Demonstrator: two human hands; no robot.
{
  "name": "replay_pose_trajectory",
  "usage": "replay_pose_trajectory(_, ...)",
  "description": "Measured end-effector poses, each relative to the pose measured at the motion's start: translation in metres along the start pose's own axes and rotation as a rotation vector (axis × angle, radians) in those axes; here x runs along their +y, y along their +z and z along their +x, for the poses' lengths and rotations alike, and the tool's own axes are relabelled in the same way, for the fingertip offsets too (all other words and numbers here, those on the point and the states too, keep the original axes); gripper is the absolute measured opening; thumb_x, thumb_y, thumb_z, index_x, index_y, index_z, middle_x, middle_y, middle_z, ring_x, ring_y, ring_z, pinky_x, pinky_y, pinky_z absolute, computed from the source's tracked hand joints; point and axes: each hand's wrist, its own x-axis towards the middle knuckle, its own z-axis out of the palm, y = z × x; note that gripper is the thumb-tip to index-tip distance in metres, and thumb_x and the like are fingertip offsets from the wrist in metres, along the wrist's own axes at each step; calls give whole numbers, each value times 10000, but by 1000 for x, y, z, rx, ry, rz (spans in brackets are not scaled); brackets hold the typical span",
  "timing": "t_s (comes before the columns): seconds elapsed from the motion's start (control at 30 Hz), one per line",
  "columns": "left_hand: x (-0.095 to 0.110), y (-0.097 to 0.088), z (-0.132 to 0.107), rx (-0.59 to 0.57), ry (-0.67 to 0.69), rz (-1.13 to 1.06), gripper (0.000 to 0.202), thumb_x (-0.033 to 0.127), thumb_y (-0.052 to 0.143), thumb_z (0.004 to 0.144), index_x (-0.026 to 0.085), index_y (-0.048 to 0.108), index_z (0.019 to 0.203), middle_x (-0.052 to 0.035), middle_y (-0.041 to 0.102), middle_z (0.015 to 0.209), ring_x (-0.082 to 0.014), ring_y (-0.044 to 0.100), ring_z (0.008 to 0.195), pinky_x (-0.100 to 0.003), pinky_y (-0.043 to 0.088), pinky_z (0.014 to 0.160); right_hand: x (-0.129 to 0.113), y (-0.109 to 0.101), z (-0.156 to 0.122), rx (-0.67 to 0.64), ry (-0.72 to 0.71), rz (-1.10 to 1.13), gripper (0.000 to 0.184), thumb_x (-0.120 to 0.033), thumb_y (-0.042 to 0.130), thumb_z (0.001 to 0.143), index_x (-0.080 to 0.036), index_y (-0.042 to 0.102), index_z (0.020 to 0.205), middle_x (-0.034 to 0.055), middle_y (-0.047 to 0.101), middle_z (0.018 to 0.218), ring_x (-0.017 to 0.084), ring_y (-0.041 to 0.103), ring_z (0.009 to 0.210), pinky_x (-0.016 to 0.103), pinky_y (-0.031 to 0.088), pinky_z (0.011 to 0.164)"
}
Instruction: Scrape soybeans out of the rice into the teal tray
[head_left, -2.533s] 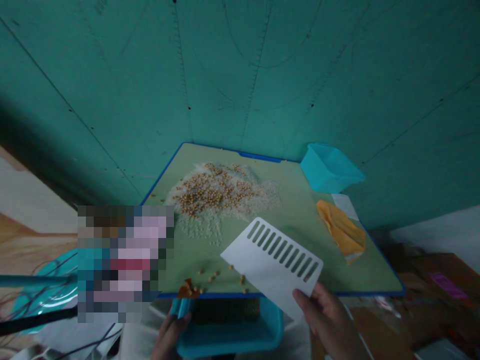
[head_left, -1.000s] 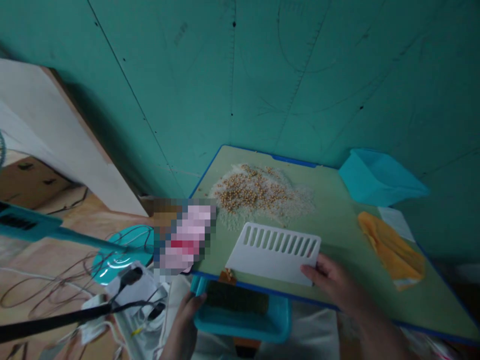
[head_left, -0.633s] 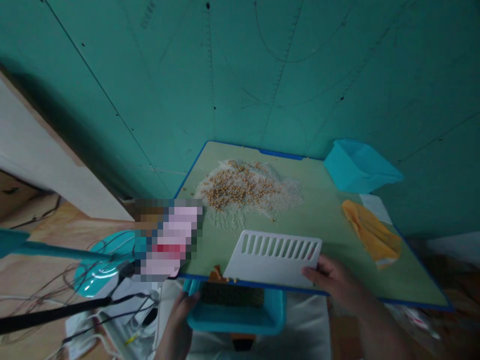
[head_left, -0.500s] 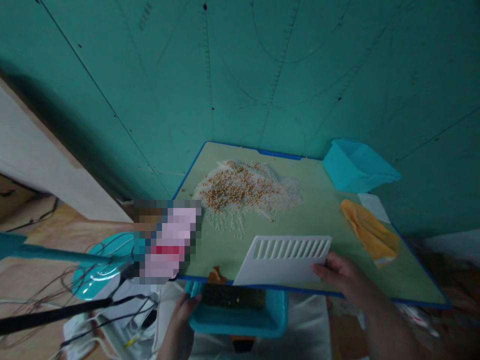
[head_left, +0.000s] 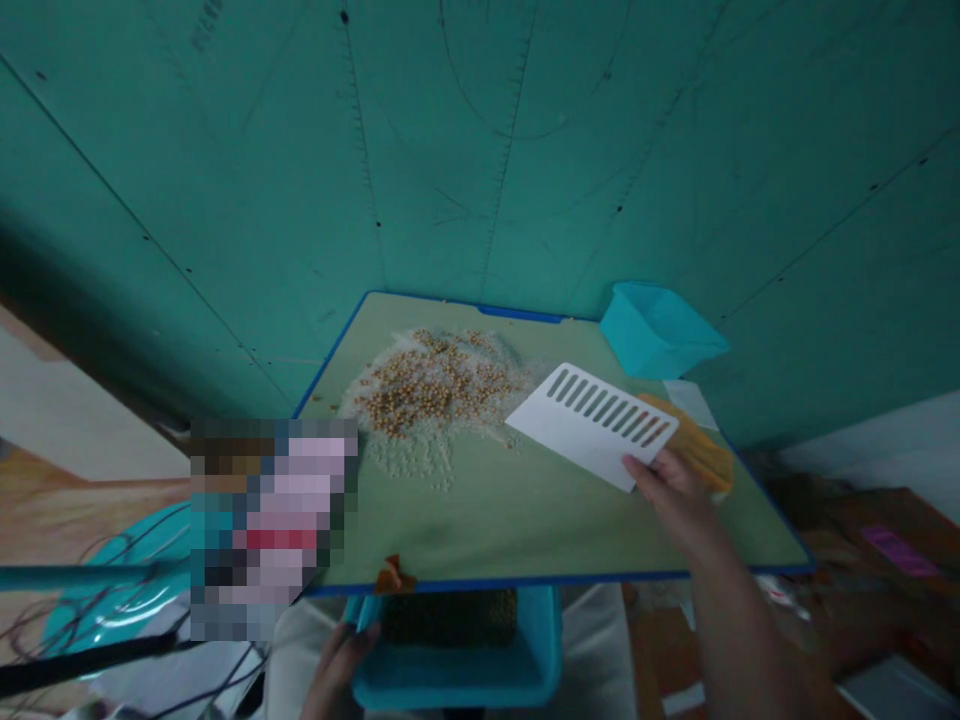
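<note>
My right hand (head_left: 675, 492) pinches the lower right corner of a white plastic scraper (head_left: 574, 440) with a row of slots. The scraper is tilted over the table, its left tip close to a spread heap of tan beans and white grains (head_left: 439, 385). Below the table's front edge, my left hand (head_left: 339, 655) grips the left rim of a blue plastic bin (head_left: 457, 680). Dark contents with a few pale specks lie inside the bin, partly hidden by the table. Behind the scraper is an orange cloth (head_left: 701, 450), partly covered.
The pale green tabletop (head_left: 480, 530) has a blue edge and stands against a green wall (head_left: 450, 150). A blue open container (head_left: 660, 335) sits at the back right. A brown scrap (head_left: 394, 577) lies on the front edge. Cables and a blurred pink item (head_left: 300, 490) are at left.
My right hand has lifted the scraper from the front edge and moved it away from me toward the heap, turning it. My left hand stays at the bin. The view has shifted right.
</note>
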Motion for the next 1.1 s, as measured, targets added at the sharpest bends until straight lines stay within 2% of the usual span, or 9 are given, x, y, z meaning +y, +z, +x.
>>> replay_pose_trajectory(0.33, -1, -5, 10, 49, 33, 139, 258, 368, 777, 307, 340, 570, 458, -21, 707, 535, -463, 517, 1131, -460, 471, 886, 2, 1, -4, -67, 17, -47, 408, -499, 631, 736, -198, 627, 1010, 80, 717, 998, 263, 637, 990, 419, 445, 924)
replay_pose_trajectory(0.5, -1, -4, 15, -5, -41, 182, 230, 416, 752, 246, 326, 576, 363, -42, 657, 426, -526, 601, 899, -513, 516, 700, -2, 3, -7, -40, 1, -58, 402, -504, 628, 733, -204, 640, 1000, 77, 729, 946, 278, 637, 992, 426, 451, 911)
replay_pose_trajectory(0.6, 1, -3, 13, -34, -52, 196, 224, 450, 768, 282, 320, 632, 403, -34, 674, 462, -484, 622, 875, -450, 526, 647, -5, 5, -8, -38, 10, -83, 437, -532, 639, 704, -201, 650, 990, 81, 730, 952, 282, 650, 960, 417, 481, 863)
replay_pose_trajectory(0.67, 6, -3, 13, -67, -88, 198, 250, 427, 788, 242, 311, 652, 417, -39, 700, 493, -459, 638, 834, -430, 536, 617, -6, 5, -8, -41, 10, -89, 447, -542, 645, 689, -201, 656, 978, 85, 730, 961, 283, 656, 942, 412, 494, 837)
replay_pose_trajectory(0.77, 16, -3, 18, -130, -175, 200, 292, 354, 804, 131, 286, 655, 372, -61, 712, 490, -421, 648, 640, -448, 544, 556, -6, 4, -8, -61, 4, -70, 434, -539, 643, 689, -203, 661, 964, 86, 732, 965, 281, 661, 923, 404, 502, 818)
replay_pose_trajectory(0.87, 20, -4, 18, -159, -223, 190, 289, 339, 814, 111, 265, 654, 340, -66, 679, 420, -365, 619, 501, -430, 522, 469, -3, 3, -9, -101, 32, -88, 424, -540, 655, 673, -200, 670, 926, 86, 740, 913, 289, 669, 886, 409, 511, 788)
replay_pose_trajectory(0.93, 15, -5, 12, -160, -202, 163, 307, 372, 823, 164, 259, 699, 421, -54, 708, 475, -364, 651, 579, -403, 533, 513, -2, 3, -10, -126, 37, -88, 417, -540, 650, 678, -202, 672, 922, 84, 741, 902, 293, 668, 890, 415, 512, 787)
replay_pose_trajectory(1.0, 6, -5, 5, -126, -155, 88, 343, 424, 815, 275, 265, 736, 567, -35, 748, 588, -384, 680, 777, -396, 548, 623, -2, 5, -12, -145, 28, -75, 420, -542, 641, 686, -205, 672, 935, 82, 739, 912, 297, 662, 920, 420, 507, 803)
replay_pose_trajectory(1.1, -9, -6, -1, -11, -130, -67, 409, 442, 801, 397, 264, 725, 758, -41, 760, 644, -432, 650, 940, -467, 549, 689, -4, 10, -17, -135, 14, -45, 429, -538, 636, 694, -195, 665, 950, 86, 734, 941, 297, 656, 938, 425, 494, 828)
